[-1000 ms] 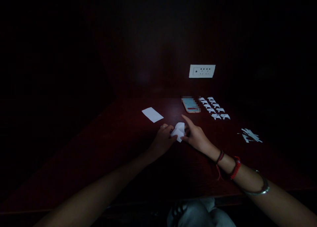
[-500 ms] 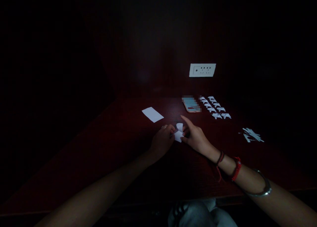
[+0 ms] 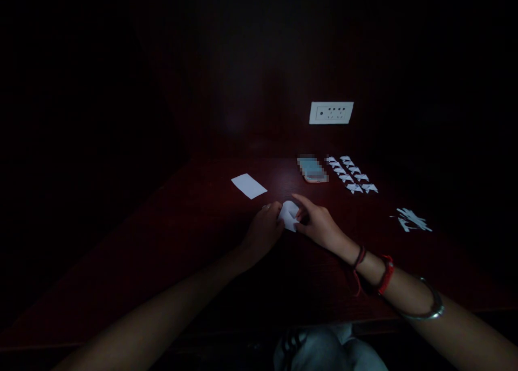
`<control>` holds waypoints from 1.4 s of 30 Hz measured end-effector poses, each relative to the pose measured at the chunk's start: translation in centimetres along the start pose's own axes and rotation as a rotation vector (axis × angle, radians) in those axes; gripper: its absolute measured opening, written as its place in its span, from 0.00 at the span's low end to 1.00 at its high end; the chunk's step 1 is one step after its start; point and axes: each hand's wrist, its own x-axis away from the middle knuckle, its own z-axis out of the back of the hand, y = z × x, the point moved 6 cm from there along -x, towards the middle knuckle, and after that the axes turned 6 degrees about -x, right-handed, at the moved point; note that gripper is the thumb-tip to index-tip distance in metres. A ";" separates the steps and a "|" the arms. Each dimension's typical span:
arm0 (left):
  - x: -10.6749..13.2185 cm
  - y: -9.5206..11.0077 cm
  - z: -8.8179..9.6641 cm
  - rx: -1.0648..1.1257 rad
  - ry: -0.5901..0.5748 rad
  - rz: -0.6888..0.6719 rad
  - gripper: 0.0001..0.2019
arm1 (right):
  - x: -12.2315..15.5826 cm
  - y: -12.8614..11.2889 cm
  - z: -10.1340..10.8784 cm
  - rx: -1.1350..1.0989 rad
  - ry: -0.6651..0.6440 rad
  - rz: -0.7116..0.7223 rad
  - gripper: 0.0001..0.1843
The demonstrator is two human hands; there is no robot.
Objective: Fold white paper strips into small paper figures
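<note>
On a dark red table [image 3: 194, 236], both my hands meet around a small white folded paper [image 3: 288, 214]. My left hand [image 3: 265, 229], with a ring on one finger, has its fingers closed on the paper's left edge. On the paper's right side sits my right hand [image 3: 318, 225], pinching it with thumb and fingers while the forefinger curls over the top. Red and black threads and a metal bangle circle my right wrist.
A flat white paper sheet [image 3: 248, 186] lies left of my hands. Behind them lie a phone [image 3: 312, 170] and two rows of several small folded paper pieces [image 3: 351, 174]. Paper scraps [image 3: 411, 220] lie at the right. A white wall socket [image 3: 331, 112] is on the back panel.
My right forefinger, earlier stretched out straight, has curled down onto the paper. The paper has been pressed and turned a little between my hands.
</note>
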 end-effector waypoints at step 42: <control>0.6 0.4 -0.5 -0.226 -0.071 -0.046 0.08 | -1.3 1.0 0.2 -0.052 0.004 -0.123 0.13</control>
